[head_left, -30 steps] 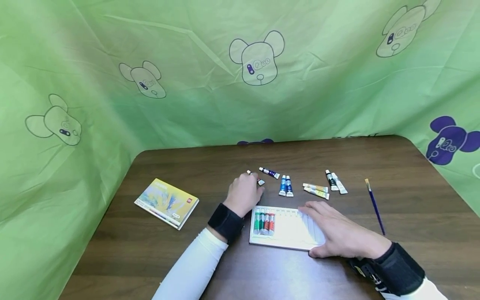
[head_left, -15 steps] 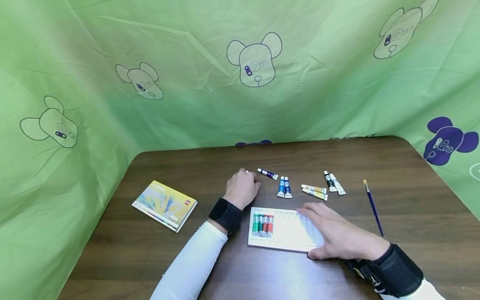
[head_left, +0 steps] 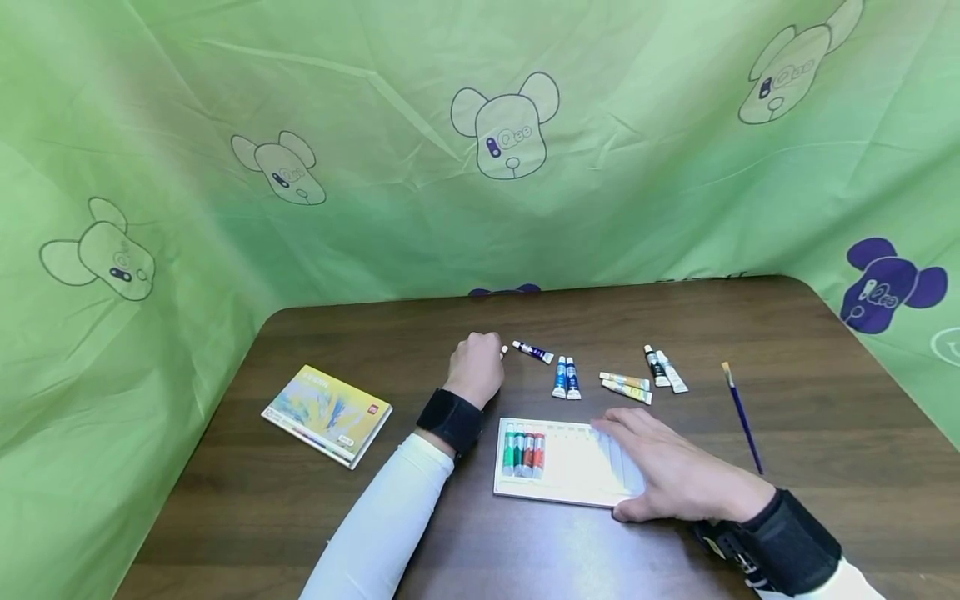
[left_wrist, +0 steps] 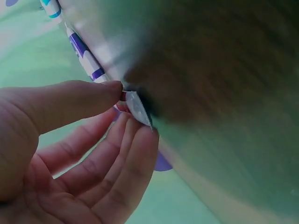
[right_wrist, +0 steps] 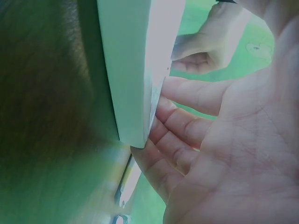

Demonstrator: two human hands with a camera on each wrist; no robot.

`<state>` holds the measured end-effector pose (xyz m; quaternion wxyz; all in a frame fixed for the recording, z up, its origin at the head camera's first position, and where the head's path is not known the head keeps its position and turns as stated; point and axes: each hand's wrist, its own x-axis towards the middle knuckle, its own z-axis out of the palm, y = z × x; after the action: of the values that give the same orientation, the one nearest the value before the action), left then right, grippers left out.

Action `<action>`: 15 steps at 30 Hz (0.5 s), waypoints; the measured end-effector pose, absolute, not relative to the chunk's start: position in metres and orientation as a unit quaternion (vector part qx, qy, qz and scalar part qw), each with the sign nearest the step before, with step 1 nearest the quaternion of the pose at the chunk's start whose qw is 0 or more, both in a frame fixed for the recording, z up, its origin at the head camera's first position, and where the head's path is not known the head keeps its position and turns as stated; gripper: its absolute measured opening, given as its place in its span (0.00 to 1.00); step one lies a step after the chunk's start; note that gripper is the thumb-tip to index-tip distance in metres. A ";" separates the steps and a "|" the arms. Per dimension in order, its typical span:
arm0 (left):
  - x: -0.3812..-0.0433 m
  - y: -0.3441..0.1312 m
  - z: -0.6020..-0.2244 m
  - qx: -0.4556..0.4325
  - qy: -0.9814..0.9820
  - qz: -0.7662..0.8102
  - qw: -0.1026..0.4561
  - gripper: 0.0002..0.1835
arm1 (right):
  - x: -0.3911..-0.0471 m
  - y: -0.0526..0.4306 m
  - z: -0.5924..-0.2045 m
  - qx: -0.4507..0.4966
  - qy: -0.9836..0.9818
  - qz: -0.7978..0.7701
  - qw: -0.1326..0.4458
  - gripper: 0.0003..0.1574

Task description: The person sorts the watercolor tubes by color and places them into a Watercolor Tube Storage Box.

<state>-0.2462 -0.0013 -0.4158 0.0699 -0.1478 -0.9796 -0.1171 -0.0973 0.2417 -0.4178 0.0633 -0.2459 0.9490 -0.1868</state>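
At the far middle of the table, my left hand (head_left: 476,367) pinches a small paint tube between thumb and fingertips. The tube's flat silver crimped end (left_wrist: 139,109) shows in the left wrist view; the rest is mostly covered by the fingers. My right hand (head_left: 660,467) rests over the right end of a white paint tray (head_left: 577,467), its extended fingers (right_wrist: 187,126) touching the tray's edge. Green and red paint tubes (head_left: 523,452) lie side by side in the tray's left end. A purple paint tube (head_left: 534,352) lies just right of the left hand.
Two blue tubes (head_left: 566,378), two yellowish tubes (head_left: 627,387), and a black tube (head_left: 655,367) beside a white one (head_left: 672,372) lie behind the tray. A paintbrush (head_left: 742,418) lies at right. A yellow box (head_left: 327,414) sits at left.
My left hand has closed on the paint tube that lay under it and turned, so only a bit of white shows beside it. The right hand keeps its place on the tray.
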 end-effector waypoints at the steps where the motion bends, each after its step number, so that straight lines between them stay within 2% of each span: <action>1: -0.247 -0.002 -0.416 -0.144 -0.980 -0.121 0.062 0.06 | -0.098 0.242 -0.418 -0.247 0.949 -0.187 0.064 0.61; 10: -0.249 -0.005 -0.415 -0.130 -0.978 -0.156 0.035 0.09 | -0.098 0.241 -0.417 -0.245 0.949 -0.185 0.067 0.61; 15: -0.246 -0.009 -0.416 -0.130 -0.975 -0.180 0.021 0.04 | -0.098 0.241 -0.418 -0.244 0.949 -0.188 0.069 0.61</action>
<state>-0.2462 -0.0092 -0.4157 0.0212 -0.1299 -0.9749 -0.1797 -0.0976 0.2413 -0.4181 0.0695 -0.2445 0.9488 -0.1877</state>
